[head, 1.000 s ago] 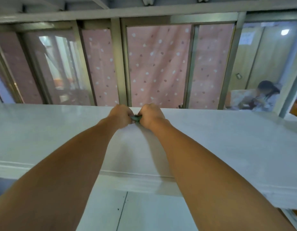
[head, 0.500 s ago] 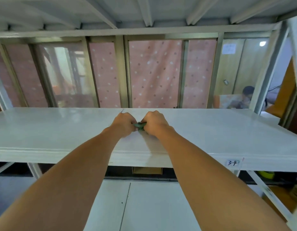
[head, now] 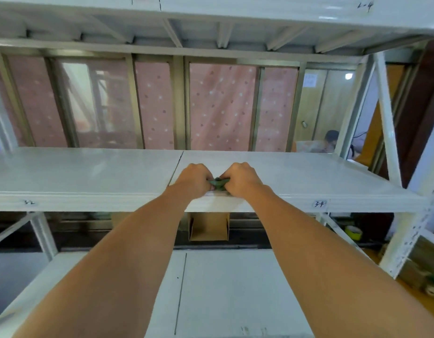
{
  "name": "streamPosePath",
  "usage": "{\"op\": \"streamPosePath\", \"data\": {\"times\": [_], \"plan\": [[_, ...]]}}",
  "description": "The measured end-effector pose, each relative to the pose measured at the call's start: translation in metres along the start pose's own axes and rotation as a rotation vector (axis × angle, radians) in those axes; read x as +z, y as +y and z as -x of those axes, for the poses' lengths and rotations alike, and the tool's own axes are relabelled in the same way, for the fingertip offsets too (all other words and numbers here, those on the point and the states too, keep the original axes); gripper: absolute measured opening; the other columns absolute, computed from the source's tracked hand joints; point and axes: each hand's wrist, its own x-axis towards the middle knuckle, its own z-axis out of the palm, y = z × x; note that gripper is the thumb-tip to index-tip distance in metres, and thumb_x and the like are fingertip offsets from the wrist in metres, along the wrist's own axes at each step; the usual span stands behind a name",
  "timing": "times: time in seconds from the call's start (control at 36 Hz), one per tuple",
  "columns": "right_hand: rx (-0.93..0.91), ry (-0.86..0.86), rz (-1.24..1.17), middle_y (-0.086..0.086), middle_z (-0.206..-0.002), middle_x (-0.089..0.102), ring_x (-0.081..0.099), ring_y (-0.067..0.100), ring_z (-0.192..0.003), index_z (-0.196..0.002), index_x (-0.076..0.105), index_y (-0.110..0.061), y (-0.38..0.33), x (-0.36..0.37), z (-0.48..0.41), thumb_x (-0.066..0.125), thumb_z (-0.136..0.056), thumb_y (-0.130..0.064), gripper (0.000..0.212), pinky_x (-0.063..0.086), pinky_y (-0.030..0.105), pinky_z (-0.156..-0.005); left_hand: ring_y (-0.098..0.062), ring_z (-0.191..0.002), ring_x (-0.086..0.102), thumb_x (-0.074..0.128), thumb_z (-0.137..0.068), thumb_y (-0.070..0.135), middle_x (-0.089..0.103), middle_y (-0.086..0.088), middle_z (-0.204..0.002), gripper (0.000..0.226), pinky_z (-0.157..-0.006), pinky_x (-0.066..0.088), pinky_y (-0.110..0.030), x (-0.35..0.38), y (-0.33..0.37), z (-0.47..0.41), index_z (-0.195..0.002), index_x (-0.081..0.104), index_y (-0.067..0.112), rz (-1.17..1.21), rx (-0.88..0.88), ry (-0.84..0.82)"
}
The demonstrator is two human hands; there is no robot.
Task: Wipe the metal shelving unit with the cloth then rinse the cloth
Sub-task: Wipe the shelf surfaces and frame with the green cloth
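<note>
The white metal shelving unit (head: 89, 174) fills the view, with a middle shelf at arm's reach, a lower shelf beneath and another above. A small green cloth (head: 218, 184) lies bunched on the middle shelf near its front edge. My left hand (head: 194, 179) grips the cloth's left side with curled fingers. My right hand (head: 242, 178) grips its right side. Most of the cloth is hidden between the two fists.
A white upright post (head: 389, 132) and diagonal brace stand at the right. A brown cardboard box (head: 208, 226) sits under the middle shelf. A yellow-green roll (head: 353, 231) lies low right. Pink dotted curtains (head: 220, 106) hang behind glass; a person (head: 330, 140) sits far right.
Both hands have drawn the cloth back from the middle of the shelf to its front edge. The view has pulled away, showing the lower and upper shelves.
</note>
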Motion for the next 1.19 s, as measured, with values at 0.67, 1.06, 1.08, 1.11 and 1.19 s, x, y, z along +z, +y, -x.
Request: {"op": "streamPosePath", "data": {"times": [0.67, 1.06, 1.08, 1.11, 1.19], "plan": [[0.108, 0.003, 0.066, 0.003, -0.105, 0.071, 0.06, 0.021, -0.084, -0.115, 0.077, -0.028, 0.08, -0.025, -0.003, 0.058, -0.093, -0.012, 0.033, 0.054, 0.028, -0.074, -0.023, -0.078, 0.061, 0.073, -0.086, 0.025, 0.068, -0.004, -0.084, 0.014, -0.064, 0.044, -0.028, 0.04, 0.076, -0.04, -0.095, 0.078, 0.016, 0.049, 0.031, -0.016], [0.048, -0.013, -0.001, 0.005, -0.113, 0.069, 0.063, 0.025, -0.095, -0.114, 0.077, -0.029, 0.126, -0.005, -0.102, 0.062, -0.09, -0.014, 0.032, 0.057, 0.032, -0.085, -0.024, -0.083, 0.058, 0.076, -0.083, 0.027, 0.068, -0.006, -0.087, 0.014, -0.069, 0.041, -0.028, 0.065, 0.07, -0.139, -0.089, 0.078, 0.014, 0.008, -0.002, 0.011], [0.036, -0.016, -0.009, 0.005, -0.114, 0.069, 0.063, 0.026, -0.098, -0.115, 0.076, -0.029, 0.129, -0.003, -0.111, 0.062, -0.091, -0.016, 0.03, 0.056, 0.033, -0.086, -0.024, -0.085, 0.059, 0.076, -0.083, 0.027, 0.069, -0.006, -0.089, 0.014, -0.07, 0.041, -0.028, 0.067, 0.068, -0.147, -0.089, 0.078, 0.014, 0.004, -0.003, 0.014], [0.027, -0.018, -0.014, 0.005, -0.115, 0.069, 0.063, 0.027, -0.099, -0.115, 0.076, -0.029, 0.132, -0.001, -0.12, 0.062, -0.092, -0.017, 0.029, 0.056, 0.033, -0.087, -0.023, -0.086, 0.059, 0.076, -0.083, 0.027, 0.07, -0.007, -0.091, 0.015, -0.07, 0.041, -0.027, 0.068, 0.066, -0.155, -0.09, 0.078, 0.014, 0.002, -0.007, 0.016], [0.008, -0.03, -0.021, 0.006, -0.116, 0.068, 0.064, 0.028, -0.099, -0.116, 0.076, -0.028, 0.139, 0.006, -0.147, 0.062, -0.092, -0.016, 0.03, 0.056, 0.034, -0.088, -0.024, -0.09, 0.062, 0.076, -0.084, 0.027, 0.071, -0.005, -0.094, 0.017, -0.072, 0.042, -0.027, 0.072, 0.059, -0.178, -0.095, 0.079, 0.014, 0.012, -0.042, 0.014]]}}
